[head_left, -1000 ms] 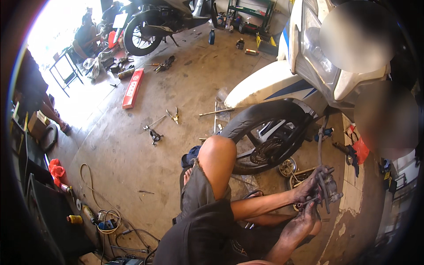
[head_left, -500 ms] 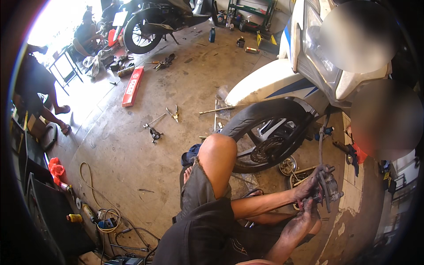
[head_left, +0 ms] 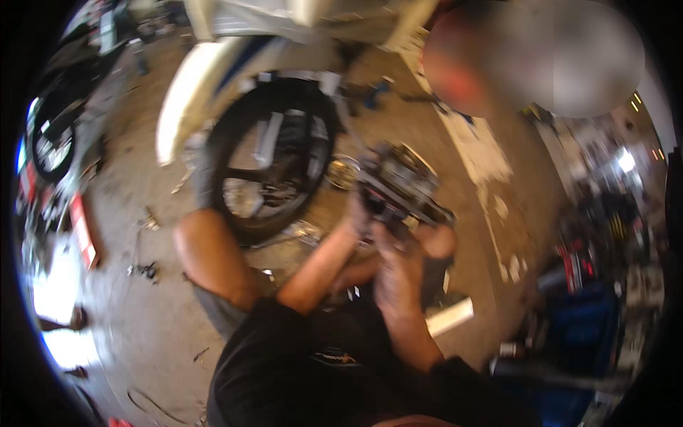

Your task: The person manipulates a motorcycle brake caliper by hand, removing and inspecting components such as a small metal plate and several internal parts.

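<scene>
A dark brake caliper (head_left: 388, 205) is between my two hands, its hose (head_left: 347, 117) running up toward the motorcycle's front end. My left hand (head_left: 358, 212) is closed around its left side, fingers partly hidden behind it. My right hand (head_left: 397, 257) grips the caliper's lower edge from below, thumb pointing up. Motion blur hides the finer parts. Left of the hands, the motorcycle's front wheel (head_left: 205, 178) stands beneath a white fender (head_left: 186, 92). A small round metal part (head_left: 343, 172) lies on the floor between wheel and caliper.
A red box (head_left: 83, 231) and loose tools (head_left: 147, 271) lie on the floor at left. Another motorcycle's wheel (head_left: 53, 146) stands at far left. A blue container (head_left: 580, 334) and clutter fill the right side. My bent knee (head_left: 210, 245) is close to the tyre.
My view has swung right, so the wheel and hands appear further left. Both hands still hold the caliper. The blue container and clutter on the right have come into view.
</scene>
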Action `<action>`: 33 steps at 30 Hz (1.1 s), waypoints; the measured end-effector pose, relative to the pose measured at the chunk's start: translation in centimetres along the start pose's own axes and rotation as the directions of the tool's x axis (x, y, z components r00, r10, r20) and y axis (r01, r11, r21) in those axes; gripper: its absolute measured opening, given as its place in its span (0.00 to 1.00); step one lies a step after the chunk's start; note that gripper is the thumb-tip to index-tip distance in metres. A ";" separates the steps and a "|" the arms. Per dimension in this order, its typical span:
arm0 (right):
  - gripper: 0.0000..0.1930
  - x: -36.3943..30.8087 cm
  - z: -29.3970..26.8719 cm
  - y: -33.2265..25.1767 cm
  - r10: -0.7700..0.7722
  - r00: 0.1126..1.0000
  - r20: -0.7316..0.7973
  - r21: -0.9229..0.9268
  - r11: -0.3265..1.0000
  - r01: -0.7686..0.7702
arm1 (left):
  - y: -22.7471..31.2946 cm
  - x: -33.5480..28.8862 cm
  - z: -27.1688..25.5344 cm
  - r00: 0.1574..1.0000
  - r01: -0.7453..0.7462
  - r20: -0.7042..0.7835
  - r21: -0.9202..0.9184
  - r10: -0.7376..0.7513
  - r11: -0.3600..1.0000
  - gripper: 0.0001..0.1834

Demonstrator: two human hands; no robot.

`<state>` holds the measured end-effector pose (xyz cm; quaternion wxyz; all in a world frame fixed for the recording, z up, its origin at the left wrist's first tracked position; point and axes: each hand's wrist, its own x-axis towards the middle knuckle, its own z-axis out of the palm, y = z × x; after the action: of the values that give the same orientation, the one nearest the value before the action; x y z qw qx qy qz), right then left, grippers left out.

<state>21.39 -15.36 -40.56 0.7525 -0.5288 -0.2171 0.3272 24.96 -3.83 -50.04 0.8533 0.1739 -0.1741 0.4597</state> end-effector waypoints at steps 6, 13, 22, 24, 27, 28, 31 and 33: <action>0.17 0.5 -1.6 -0.3 0.056 0.997 -0.062 0.048 0.997 -0.054 | -2.2 1.9 0.4 0.999 -0.029 0.029 -0.040 0.030 0.999 0.38; 0.16 -0.2 -1.2 -0.1 0.035 0.999 -0.029 0.077 0.996 -0.032 | -2.2 1.9 0.5 0.980 -0.094 0.174 -0.051 0.102 0.994 0.40; 0.16 0.3 -1.3 -0.4 0.021 0.996 -0.092 -0.025 0.999 -0.023 | -1.7 1.5 2.6 0.998 -0.063 0.003 0.036 0.063 0.997 0.38; 0.15 0.4 -0.9 -0.7 0.033 0.994 -0.108 0.002 0.999 -0.032 | -1.6 2.0 2.1 0.994 -0.075 0.085 0.027 0.072 0.997 0.37; 0.14 0.3 -0.4 -0.8 0.018 0.992 -0.121 -0.020 1.000 -0.021 | -1.5 2.2 2.1 0.988 -0.055 0.142 -0.022 0.058 0.998 0.37; 0.13 0.4 -0.5 -0.5 -0.021 0.992 -0.123 -0.077 0.997 0.012 | -1.6 2.2 2.1 0.990 -0.081 0.114 0.013 0.079 0.997 0.38; 0.13 0.4 -0.8 0.1 -0.087 0.989 -0.122 -0.128 0.989 0.072 | -2.0 2.1 1.2 0.993 -0.077 0.094 0.024 0.074 0.997 0.41; 0.12 0.4 -0.8 0.3 -0.109 0.984 -0.139 -0.169 0.982 0.085 | -2.2 1.9 0.9 0.996 -0.083 0.050 0.072 0.079 0.994 0.43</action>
<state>22.15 -15.51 -41.15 0.7359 -0.5999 -0.2124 0.2313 27.68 -3.95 -48.69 0.8227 0.2088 -0.1838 0.4958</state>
